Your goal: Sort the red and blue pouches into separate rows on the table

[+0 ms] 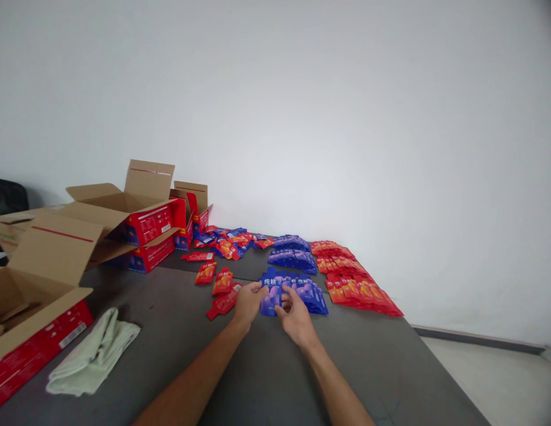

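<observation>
A blue pouch [270, 299] with white characters and a purple fruit print is held upright between my two hands. My left hand [247, 305] pinches its left edge. On its right edge, the thumb and fingers of my right hand [296, 319] are closed. Just behind and right of it lies an overlapping row of blue pouches [307, 290], partly covered by my right hand. Several loose red pouches [222, 281] lie left of my left hand, one of them close to its knuckles.
Rows of red pouches [359, 290] lie along the right, with more blue rows [293, 258] behind. A mixed pile [228, 242] sits at the back. Open cardboard boxes [151, 228] line the left, near a folded pale cloth [95, 355]. The table's right edge borders the floor.
</observation>
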`<state>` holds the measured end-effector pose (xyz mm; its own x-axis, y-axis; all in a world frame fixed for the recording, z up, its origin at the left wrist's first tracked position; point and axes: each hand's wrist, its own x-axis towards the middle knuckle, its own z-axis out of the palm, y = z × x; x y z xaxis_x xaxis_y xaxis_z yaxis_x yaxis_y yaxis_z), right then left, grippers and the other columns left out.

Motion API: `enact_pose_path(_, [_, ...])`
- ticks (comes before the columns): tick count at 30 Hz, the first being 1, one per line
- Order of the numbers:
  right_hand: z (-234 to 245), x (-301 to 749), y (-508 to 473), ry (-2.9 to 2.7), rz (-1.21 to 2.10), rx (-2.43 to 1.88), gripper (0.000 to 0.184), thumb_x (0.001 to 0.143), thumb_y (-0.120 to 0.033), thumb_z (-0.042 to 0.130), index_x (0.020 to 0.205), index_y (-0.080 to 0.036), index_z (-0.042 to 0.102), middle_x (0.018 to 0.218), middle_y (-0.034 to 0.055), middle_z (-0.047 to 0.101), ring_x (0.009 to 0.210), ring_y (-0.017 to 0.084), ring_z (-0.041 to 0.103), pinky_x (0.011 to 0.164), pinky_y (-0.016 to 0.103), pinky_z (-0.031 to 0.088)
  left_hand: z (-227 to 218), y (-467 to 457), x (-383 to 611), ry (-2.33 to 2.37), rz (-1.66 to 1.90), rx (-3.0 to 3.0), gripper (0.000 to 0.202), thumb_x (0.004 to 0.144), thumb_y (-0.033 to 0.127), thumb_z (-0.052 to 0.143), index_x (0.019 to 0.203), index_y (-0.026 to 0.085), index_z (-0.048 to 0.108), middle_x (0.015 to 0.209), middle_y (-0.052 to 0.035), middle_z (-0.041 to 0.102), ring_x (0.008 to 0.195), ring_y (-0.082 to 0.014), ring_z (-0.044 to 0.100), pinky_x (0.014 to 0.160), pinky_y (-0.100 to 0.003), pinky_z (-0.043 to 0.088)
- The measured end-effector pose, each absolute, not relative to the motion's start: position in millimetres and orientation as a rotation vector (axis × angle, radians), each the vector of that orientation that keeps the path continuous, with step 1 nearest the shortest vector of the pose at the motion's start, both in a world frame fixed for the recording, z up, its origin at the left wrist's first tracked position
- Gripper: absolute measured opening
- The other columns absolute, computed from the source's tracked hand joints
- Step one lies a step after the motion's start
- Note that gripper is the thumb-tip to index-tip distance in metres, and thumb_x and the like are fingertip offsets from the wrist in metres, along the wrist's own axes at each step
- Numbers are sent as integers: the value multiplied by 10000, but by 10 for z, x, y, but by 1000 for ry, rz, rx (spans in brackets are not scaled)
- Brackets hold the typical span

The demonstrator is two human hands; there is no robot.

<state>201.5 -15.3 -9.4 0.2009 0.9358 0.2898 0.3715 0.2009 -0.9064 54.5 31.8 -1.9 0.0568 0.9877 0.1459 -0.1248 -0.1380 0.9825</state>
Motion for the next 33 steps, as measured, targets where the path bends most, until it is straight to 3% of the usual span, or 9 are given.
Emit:
enact_pose_path(4, [-105,2241,-195,-1560,518,-1397,637,730,-261,653,1344,-188,501,1156,87,632,960,219,627,860,351,511,-27,417,778,1088,1370,1229,412,676,367,717,999,149,581,673,-6,681,544,-142,617,490,-217,438])
enact_pose_path(9, [-180,2470,-221,-1741,266,-1404,606,780,-216,636,1367,-177,489,1363,111,523,1266,257,471,1089,425,353,-65,546,1000,1159,1369,1350,325,695,357,702,926,152,599,701,-26,697,608,-158,650,553,-235,473])
enact_pose_path(11, [-194,2547,-213,-1773,192,-1419,540,823,-207,594,1353,-157,506,1345,120,542,1260,253,474,1093,419,346,-54,562,1068,1170,1314,1404,329,711,357,687,951,141,627,783,-64,724,693,-183,677,631,-269,507])
enact_pose_path(14, [-172,2642,-199,-1771,72,-1478,426,892,-215,513,1308,-132,551,1289,129,585,1208,251,498,1060,401,369,-34,527,1157,1116,1193,1563,436,755,337,640,1139,132,615,1024,-119,725,913,-221,684,813,-331,518])
enact_pose_path(16, [-156,2690,-193,-1742,-5,-1558,401,915,-228,486,1299,-139,561,1283,124,591,1180,259,494,1029,404,378,-34,477,1200,1102,1088,1776,563,742,287,638,1278,142,546,1217,-130,656,1098,-239,621,951,-365,466])
enact_pose_path(19, [-179,2737,-183,-1676,-106,-1719,388,927,-268,487,1300,-199,566,1315,99,575,1174,279,465,989,421,372,-52,409,1235,1167,909,2169,662,715,259,654,1350,163,497,1381,-117,538,1280,-268,470,1087,-412,333])
enact_pose_path(25, [-320,2766,-133,-1698,-184,-1924,367,959,-312,431,1304,-310,559,1381,41,529,1288,294,366,1008,438,292,-121,389,1276,1284,712,2582,474,895,332,481,1349,196,492,1364,-91,549,1280,-259,417,1062,-438,313])
enact_pose_path(33, [-373,2768,-139,-1730,-222,-2019,384,964,-335,403,1324,-327,537,1450,18,455,1373,295,257,1044,473,241,-295,394,1344,1441,605,2726,444,939,352,427,1366,242,478,1437,-96,472,1316,-305,373,1050,-503,299])
